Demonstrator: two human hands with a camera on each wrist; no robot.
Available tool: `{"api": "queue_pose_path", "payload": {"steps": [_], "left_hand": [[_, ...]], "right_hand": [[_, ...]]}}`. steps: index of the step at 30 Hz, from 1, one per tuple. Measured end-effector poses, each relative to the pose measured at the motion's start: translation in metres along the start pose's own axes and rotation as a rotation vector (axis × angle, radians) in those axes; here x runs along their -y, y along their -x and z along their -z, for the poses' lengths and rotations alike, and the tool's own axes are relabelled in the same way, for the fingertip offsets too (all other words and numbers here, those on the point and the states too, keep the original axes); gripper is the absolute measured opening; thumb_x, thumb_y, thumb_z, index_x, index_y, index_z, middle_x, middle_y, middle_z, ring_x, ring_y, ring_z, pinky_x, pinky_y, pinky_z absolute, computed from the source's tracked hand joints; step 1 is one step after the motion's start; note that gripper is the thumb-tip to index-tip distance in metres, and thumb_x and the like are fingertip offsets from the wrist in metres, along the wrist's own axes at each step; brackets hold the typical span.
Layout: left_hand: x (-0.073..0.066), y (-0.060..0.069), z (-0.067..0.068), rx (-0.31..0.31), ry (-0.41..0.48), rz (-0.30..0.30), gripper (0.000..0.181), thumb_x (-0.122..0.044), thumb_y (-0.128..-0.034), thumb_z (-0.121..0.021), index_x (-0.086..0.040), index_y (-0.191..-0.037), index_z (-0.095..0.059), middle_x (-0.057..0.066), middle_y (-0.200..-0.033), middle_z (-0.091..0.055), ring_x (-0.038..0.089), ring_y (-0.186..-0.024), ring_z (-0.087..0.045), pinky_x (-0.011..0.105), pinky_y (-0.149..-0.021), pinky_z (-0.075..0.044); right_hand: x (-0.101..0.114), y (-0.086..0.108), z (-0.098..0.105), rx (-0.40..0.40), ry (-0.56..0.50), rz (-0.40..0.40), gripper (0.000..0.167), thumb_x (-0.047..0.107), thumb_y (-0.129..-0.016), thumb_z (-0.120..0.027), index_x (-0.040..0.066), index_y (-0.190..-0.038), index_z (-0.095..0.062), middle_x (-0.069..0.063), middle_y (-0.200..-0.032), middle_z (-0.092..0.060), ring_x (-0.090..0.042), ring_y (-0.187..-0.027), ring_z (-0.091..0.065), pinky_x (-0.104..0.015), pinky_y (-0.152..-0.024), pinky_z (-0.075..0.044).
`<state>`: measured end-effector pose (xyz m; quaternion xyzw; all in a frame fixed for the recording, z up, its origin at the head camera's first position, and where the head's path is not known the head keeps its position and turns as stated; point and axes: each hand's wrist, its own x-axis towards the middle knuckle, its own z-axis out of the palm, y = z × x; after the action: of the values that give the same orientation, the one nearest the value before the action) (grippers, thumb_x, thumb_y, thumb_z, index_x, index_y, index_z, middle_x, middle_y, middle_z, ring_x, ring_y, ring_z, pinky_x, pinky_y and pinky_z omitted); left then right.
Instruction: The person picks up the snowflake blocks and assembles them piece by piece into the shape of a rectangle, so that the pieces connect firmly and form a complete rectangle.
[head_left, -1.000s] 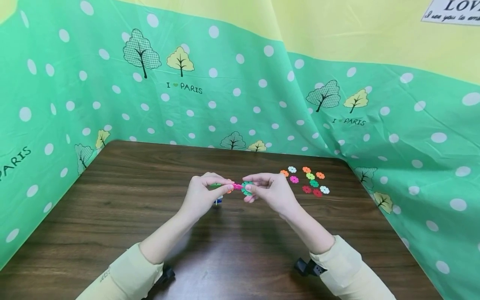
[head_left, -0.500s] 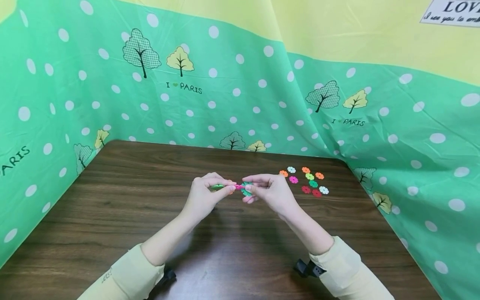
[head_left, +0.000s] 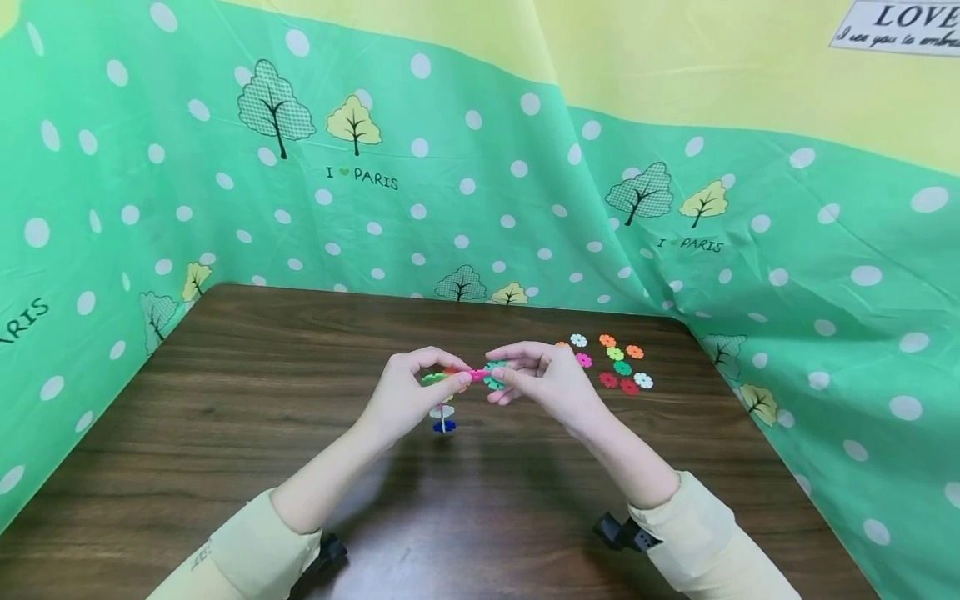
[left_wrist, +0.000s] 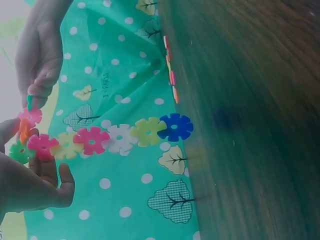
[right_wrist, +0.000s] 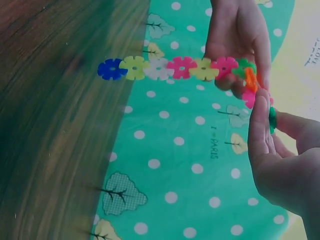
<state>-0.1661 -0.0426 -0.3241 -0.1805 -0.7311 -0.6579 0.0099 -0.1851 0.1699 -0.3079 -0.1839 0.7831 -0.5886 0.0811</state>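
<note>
My left hand (head_left: 397,396) pinches a chain of notched flower-shaped plastic discs near its upper end, at a pink disc (head_left: 480,375). From there the chain hangs above the table; the left wrist view shows green (left_wrist: 21,151), orange (left_wrist: 24,131), pink, yellow and white (left_wrist: 120,139) discs, with a blue disc (left_wrist: 175,127) at the lower end. Facing it, my right hand (head_left: 555,387) pinches a teal-green disc (head_left: 495,375) between thumb and fingers. This disc meets the pink one edge to edge; fingers partly cover the joint, so how deeply they interlock cannot be told.
Several loose flower discs lie flat on the brown wooden table (head_left: 225,433) at the back right, among them a white disc (head_left: 642,380) and a red disc (head_left: 608,379). A green dotted cloth (head_left: 420,217) stands behind the table and along its sides.
The hanging part of the chain, hidden behind my left hand half a second ago, shows again below it. Both hands keep their pinch at nearly the same place; the head view shifts slightly.
</note>
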Motion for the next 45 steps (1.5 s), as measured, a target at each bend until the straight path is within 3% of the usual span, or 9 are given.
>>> {"api": "queue_pose_path", "payload": {"steps": [4,10,14,18,23,27,31,36,45], "left_hand": [[0.006,-0.002,0.000,0.003,-0.015,0.016,0.011,-0.012,-0.0831,-0.072,-0.006,-0.093,-0.071,0.007,-0.090,-0.071,0.016,-0.073,-0.067,0.040,-0.062,-0.056],[0.024,-0.005,0.006,-0.023,-0.037,0.009,0.014,-0.021,-0.0809,-0.075,-0.014,-0.093,-0.073,0.004,-0.087,-0.071,0.019,-0.070,-0.064,0.040,-0.061,-0.056],[0.027,-0.004,0.012,-0.017,-0.018,0.023,0.016,-0.026,-0.0795,-0.077,-0.017,-0.092,-0.073,0.010,-0.082,-0.070,0.027,-0.065,-0.062,0.036,-0.056,-0.054],[0.030,-0.003,0.018,-0.018,-0.028,0.027,0.019,-0.032,-0.0785,-0.077,-0.018,-0.091,-0.073,0.012,-0.081,-0.070,0.031,-0.064,-0.060,0.028,-0.048,-0.047],[0.034,-0.004,0.026,-0.018,-0.033,0.053,0.021,-0.034,-0.0782,-0.077,-0.017,-0.091,-0.073,0.007,-0.082,-0.071,0.027,-0.067,-0.063,0.032,-0.051,-0.052],[0.034,-0.006,0.031,-0.015,-0.039,0.075,0.022,-0.032,-0.0787,-0.077,-0.015,-0.091,-0.072,0.008,-0.082,-0.070,0.027,-0.066,-0.062,0.041,-0.057,-0.055],[0.033,-0.007,0.034,-0.015,-0.065,0.089,0.021,-0.032,-0.0790,-0.077,-0.015,-0.090,-0.072,0.010,-0.083,-0.070,0.028,-0.068,-0.060,0.039,-0.057,-0.054],[0.033,-0.009,0.035,-0.010,-0.062,0.112,0.021,-0.030,-0.0791,-0.077,-0.013,-0.090,-0.072,0.007,-0.083,-0.069,0.029,-0.070,-0.059,0.036,-0.058,-0.054],[0.037,-0.012,0.033,-0.022,-0.036,0.109,0.021,-0.030,-0.0786,-0.077,-0.013,-0.091,-0.073,0.007,-0.085,-0.070,0.027,-0.066,-0.060,0.043,-0.059,-0.055]], "right_hand": [[0.000,0.002,0.005,-0.012,0.170,0.094,0.026,0.017,-0.086,-0.070,0.006,-0.109,-0.067,-0.013,-0.083,-0.072,-0.026,-0.068,-0.070,-0.036,-0.065,-0.057],[-0.001,0.000,0.023,-0.138,0.504,0.276,0.023,0.022,-0.085,-0.071,0.016,-0.107,-0.069,0.002,-0.085,-0.072,-0.007,-0.069,-0.066,-0.027,-0.062,-0.055],[-0.011,-0.008,0.046,-0.197,0.620,0.374,0.025,0.019,-0.083,-0.074,0.018,-0.107,-0.070,0.007,-0.091,-0.071,-0.007,-0.078,-0.064,-0.023,-0.066,-0.052],[-0.028,-0.016,0.074,-0.226,0.704,0.439,0.028,0.019,-0.081,-0.076,0.018,-0.108,-0.070,0.003,-0.101,-0.070,-0.013,-0.090,-0.063,-0.023,-0.074,-0.050],[-0.052,-0.025,0.105,-0.230,0.795,0.430,0.037,0.016,-0.077,-0.079,0.016,-0.113,-0.068,-0.001,-0.115,-0.066,-0.019,-0.111,-0.056,-0.035,-0.092,-0.045],[-0.071,-0.031,0.125,-0.185,0.848,0.395,0.043,0.015,-0.077,-0.078,0.014,-0.118,-0.065,-0.004,-0.122,-0.063,-0.024,-0.119,-0.050,-0.045,-0.096,-0.042],[-0.090,-0.038,0.140,-0.116,0.875,0.328,0.050,0.015,-0.078,-0.078,0.011,-0.124,-0.060,-0.009,-0.130,-0.057,-0.030,-0.124,-0.044,-0.051,-0.098,-0.039],[-0.113,-0.047,0.150,-0.043,0.880,0.289,0.058,0.014,-0.078,-0.078,0.008,-0.130,-0.055,-0.014,-0.135,-0.052,-0.034,-0.126,-0.041,-0.054,-0.100,-0.036],[-0.147,-0.059,0.155,-0.014,0.900,0.216,0.063,0.019,-0.079,-0.077,0.010,-0.135,-0.050,-0.015,-0.136,-0.051,-0.036,-0.124,-0.041,-0.055,-0.099,-0.036]]}}
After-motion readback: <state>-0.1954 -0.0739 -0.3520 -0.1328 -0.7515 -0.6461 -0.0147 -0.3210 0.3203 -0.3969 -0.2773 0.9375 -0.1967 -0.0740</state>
